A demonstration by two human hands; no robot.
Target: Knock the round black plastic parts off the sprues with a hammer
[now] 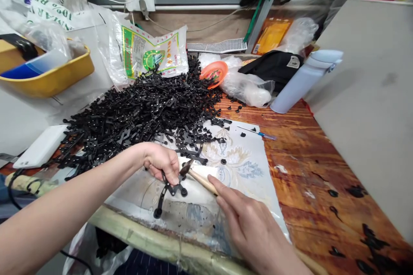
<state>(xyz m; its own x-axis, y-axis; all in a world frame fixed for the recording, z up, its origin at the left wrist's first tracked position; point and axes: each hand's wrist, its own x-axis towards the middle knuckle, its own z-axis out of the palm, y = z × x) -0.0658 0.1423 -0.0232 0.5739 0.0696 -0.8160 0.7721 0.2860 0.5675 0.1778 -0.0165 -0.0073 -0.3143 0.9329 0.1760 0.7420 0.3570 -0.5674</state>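
Landmark: heap of black parts [155, 107], loose and tangled, on the wooden worktop [290, 167].

Left hand [163, 164]: just in front of the heap, thumb and fingers pinching a jointed black piece [174, 190]. One arm of the piece hangs toward the worktop's near edge, ending in a round knob.

Right hand [243, 208]: in front of the heap and to its right, fingers closed round the wooden handle of a hammer [203, 180], index finger laid along it. Dark hammer head tilted, close by the left thumb; cannot tell whether it touches the piece.

Under both hands, a patterned sheet [261, 180], running out from the heap's near side.

Right of heap: blue pen [266, 136] on the sheet's edge; farther right, pale blue bottle [297, 81], leaning. At heap's back right, an orange dish [214, 73], tilted. Behind heap, printed plastic sack [155, 51]. Left of heap: white box [40, 148]; farther back, yellow basket [54, 86].
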